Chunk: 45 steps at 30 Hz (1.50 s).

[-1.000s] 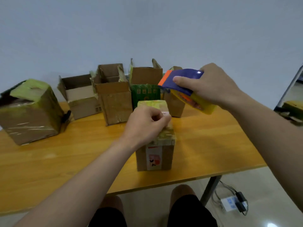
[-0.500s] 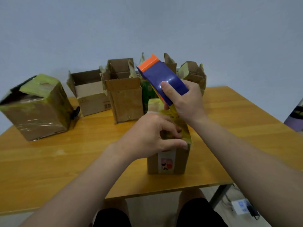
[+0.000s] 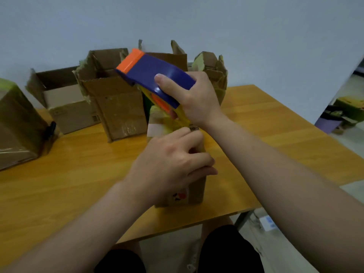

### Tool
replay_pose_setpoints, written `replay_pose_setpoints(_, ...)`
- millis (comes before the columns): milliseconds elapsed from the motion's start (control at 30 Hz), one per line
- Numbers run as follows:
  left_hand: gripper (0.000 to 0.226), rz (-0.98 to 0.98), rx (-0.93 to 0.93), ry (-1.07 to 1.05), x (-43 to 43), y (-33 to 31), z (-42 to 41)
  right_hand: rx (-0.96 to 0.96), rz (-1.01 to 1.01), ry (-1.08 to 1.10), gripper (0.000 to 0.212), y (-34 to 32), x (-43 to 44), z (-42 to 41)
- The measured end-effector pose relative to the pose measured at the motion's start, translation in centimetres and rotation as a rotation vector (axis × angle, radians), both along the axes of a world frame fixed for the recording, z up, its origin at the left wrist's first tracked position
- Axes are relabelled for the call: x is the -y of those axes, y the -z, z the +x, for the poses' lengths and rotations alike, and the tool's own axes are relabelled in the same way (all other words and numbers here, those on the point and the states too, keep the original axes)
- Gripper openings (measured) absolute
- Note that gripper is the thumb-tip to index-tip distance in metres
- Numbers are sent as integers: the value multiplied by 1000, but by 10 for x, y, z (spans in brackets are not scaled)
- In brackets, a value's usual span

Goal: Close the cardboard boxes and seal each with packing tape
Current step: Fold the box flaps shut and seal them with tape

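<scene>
One small box (image 3: 197, 190) stands near the table's (image 3: 59, 184) front edge, the left hand (image 3: 169, 164) clasping its top. The right hand (image 3: 199, 99) grips the tape dispenser (image 3: 149, 66), now tilted flatter over the box's far end than half a second ago.

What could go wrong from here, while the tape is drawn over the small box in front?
1. The small box stands near the front edge of the table; a hard pull with the tape dispenser might slide it off, though the left hand grips it.
2. The yellowish tape runs close to that hand and could stick to it or wrinkle.
3. The right hand works just in front of the open boxes; a swing could knock one.
</scene>
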<state>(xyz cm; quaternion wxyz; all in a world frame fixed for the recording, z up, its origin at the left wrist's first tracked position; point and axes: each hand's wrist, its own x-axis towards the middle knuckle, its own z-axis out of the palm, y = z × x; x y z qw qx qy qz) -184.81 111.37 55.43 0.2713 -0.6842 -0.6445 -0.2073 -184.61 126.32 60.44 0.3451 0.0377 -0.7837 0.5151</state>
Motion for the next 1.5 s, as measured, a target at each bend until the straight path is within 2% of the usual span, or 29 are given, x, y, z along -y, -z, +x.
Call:
replay_pose_setpoints(100,28,-29,98,24,7,-4,-5,-108,-212,54,36,15,-4,11)
replay_pose_setpoints(200,22,-78,413,90,16,-11,-17,-196,-332,66,32,26,-5,22)
replay_pose_setpoints(233,19,-90,506,110,18,-11,-21,-208,-319,67,31,26,-3,23)
replay_pose_setpoints(300,17,-77,550,117,20,-5,-22,-205,-230,75,28,24,3,19)
replay_pose_setpoints(433,14,55,392,59,18,13,-14,-170,18,157,29,22,12,7)
replay_pose_setpoints(500,14,117,392,69,19,18,-13,-152,160,193,31,24,20,7)
replay_pose_setpoints(633,20,205,582,94,28,26,-18,-120,400,211,37,26,27,7)
replay_pose_setpoints(700,22,275,607,47,38,37,-21,-113,458,206,37,25,27,8)
replay_pose_setpoints(800,23,335,519,-8,54,58,-23,-108,481,183,39,27,28,8)
replay_pose_setpoints(867,24,359,574,-4,58,66,-22,-113,474,180,39,27,28,7)
replay_pose_setpoints(1100,38,543,1107,-105,43,70,1,-140,316,168,35,26,24,11)
replay_pose_setpoints(1167,41,599,1187,-144,32,71,8,-143,302,178,33,25,23,11)
replay_pose_setpoints(1300,40,711,1177,-160,13,72,10,-129,323,179,38,26,25,11)
replay_pose_setpoints(1400,36,837,1036,-262,4,73,10,-121,373,184,41,27,27,9)
replay_pose_setpoints(1500,33,848,980,-302,2,71,13,-118,405,187,41,26,28,9)
